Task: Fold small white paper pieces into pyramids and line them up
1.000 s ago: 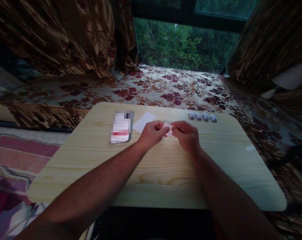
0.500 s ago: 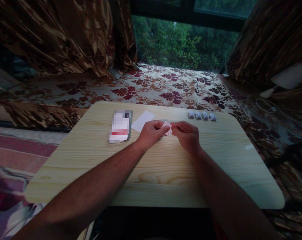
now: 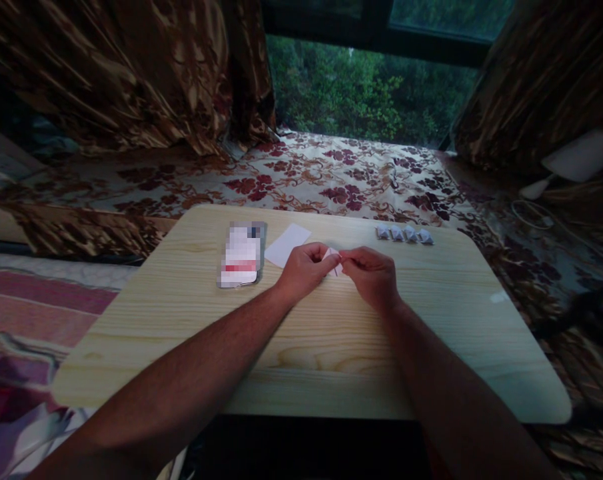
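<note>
Over the middle of the wooden table (image 3: pixel 301 360), a small folded piece of white paper (image 3: pixel 335 270) is held between my two hands. My left hand (image 3: pixel 306 268) is closed, with its thumb over the paper's left side. My right hand (image 3: pixel 372 270) pinches the paper's right edge, fingertips close to the left thumb. Parts of the paper are hidden behind the fingers. Just beyond my left hand lies a flat stack or sheet of white paper (image 3: pixel 286 243). At the far right sit several small folded paper pieces (image 3: pixel 397 233) in a row.
A phone-like object (image 3: pixel 240 257), blurred by pixelation, lies on the table's left part. Behind the table is a ledge with a floral cloth (image 3: pixel 341 170), below a window between brown curtains (image 3: pixel 171 73). A white lamp (image 3: pixel 581 155) stands at the right.
The folded paper has tilted slightly between my fingers, and a dark crease or gap now shows on it. Both hands stay in nearly the same place. The view has shifted a little.
</note>
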A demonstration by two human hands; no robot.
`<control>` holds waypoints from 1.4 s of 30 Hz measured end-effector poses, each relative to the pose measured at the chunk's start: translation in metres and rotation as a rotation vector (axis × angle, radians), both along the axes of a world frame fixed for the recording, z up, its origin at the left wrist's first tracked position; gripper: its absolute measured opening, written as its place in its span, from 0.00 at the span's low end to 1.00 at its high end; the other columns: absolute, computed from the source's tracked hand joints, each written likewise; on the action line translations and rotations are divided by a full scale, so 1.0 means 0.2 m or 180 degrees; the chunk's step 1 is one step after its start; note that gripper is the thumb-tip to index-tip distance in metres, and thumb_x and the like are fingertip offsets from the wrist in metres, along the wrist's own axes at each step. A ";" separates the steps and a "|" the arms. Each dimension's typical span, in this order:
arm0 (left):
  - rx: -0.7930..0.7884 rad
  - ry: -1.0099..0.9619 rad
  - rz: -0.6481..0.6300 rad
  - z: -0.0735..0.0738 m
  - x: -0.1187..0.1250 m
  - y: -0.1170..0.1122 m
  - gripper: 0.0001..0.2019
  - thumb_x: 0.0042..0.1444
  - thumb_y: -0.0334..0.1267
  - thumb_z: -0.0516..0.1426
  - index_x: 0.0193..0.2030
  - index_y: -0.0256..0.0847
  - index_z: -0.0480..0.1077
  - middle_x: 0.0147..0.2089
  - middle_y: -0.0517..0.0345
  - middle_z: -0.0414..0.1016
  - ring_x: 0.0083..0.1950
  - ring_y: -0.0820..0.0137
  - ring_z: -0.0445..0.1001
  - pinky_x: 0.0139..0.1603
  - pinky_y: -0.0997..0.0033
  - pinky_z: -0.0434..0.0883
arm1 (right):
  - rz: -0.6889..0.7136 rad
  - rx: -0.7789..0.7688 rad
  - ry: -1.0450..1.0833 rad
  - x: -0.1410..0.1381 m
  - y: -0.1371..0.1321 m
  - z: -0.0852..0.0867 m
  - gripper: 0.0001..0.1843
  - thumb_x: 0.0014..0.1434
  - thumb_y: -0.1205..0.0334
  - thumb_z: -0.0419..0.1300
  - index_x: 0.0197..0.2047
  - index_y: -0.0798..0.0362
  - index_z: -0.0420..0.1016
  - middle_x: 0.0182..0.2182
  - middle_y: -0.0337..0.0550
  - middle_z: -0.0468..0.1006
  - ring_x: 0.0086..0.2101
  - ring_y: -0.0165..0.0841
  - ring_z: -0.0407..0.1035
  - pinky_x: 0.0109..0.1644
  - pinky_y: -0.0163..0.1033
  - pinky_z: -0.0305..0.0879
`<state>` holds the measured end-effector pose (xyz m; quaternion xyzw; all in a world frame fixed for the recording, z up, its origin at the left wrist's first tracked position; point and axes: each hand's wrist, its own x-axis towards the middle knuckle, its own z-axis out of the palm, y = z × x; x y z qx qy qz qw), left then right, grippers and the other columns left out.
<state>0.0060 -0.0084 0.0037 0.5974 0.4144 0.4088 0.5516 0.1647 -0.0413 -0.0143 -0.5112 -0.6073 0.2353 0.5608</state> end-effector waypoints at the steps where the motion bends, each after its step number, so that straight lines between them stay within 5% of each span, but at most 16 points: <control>1: 0.0009 0.0003 0.0004 0.00 0.00 0.00 0.15 0.50 0.48 0.64 0.28 0.36 0.71 0.23 0.62 0.70 0.22 0.78 0.61 0.22 0.77 0.56 | 0.0005 0.0016 -0.0026 0.00 0.00 0.00 0.06 0.55 0.63 0.64 0.36 0.52 0.83 0.28 0.41 0.81 0.28 0.31 0.73 0.33 0.35 0.69; 18: 0.0051 0.0020 0.0044 -0.01 0.00 0.01 0.15 0.50 0.46 0.63 0.25 0.37 0.68 0.21 0.64 0.67 0.22 0.78 0.60 0.22 0.77 0.54 | 0.0049 0.0006 -0.0102 -0.01 -0.01 0.01 0.06 0.55 0.63 0.64 0.35 0.52 0.83 0.28 0.42 0.81 0.28 0.32 0.73 0.33 0.37 0.69; 24: 0.0212 0.0107 0.0050 -0.02 0.00 0.01 0.13 0.52 0.45 0.62 0.27 0.36 0.69 0.22 0.63 0.67 0.23 0.78 0.60 0.23 0.76 0.56 | -0.0090 -0.0373 0.0390 -0.02 0.01 0.02 0.09 0.53 0.61 0.64 0.38 0.53 0.80 0.27 0.41 0.81 0.25 0.31 0.71 0.29 0.35 0.67; 29: 0.0384 0.0200 0.0064 -0.03 0.00 0.01 0.14 0.52 0.45 0.61 0.27 0.36 0.70 0.23 0.63 0.68 0.24 0.77 0.61 0.25 0.76 0.57 | -0.0048 -0.0808 0.0219 -0.01 0.00 0.07 0.08 0.52 0.60 0.63 0.26 0.55 0.76 0.18 0.37 0.73 0.20 0.28 0.65 0.24 0.33 0.59; 42: 0.0431 0.0331 0.0003 -0.02 0.00 0.00 0.14 0.53 0.46 0.61 0.26 0.37 0.68 0.23 0.64 0.65 0.24 0.77 0.59 0.25 0.75 0.55 | -0.0084 -0.0605 -0.0140 0.01 0.00 0.06 0.09 0.54 0.59 0.61 0.26 0.54 0.75 0.17 0.35 0.71 0.19 0.27 0.60 0.23 0.33 0.54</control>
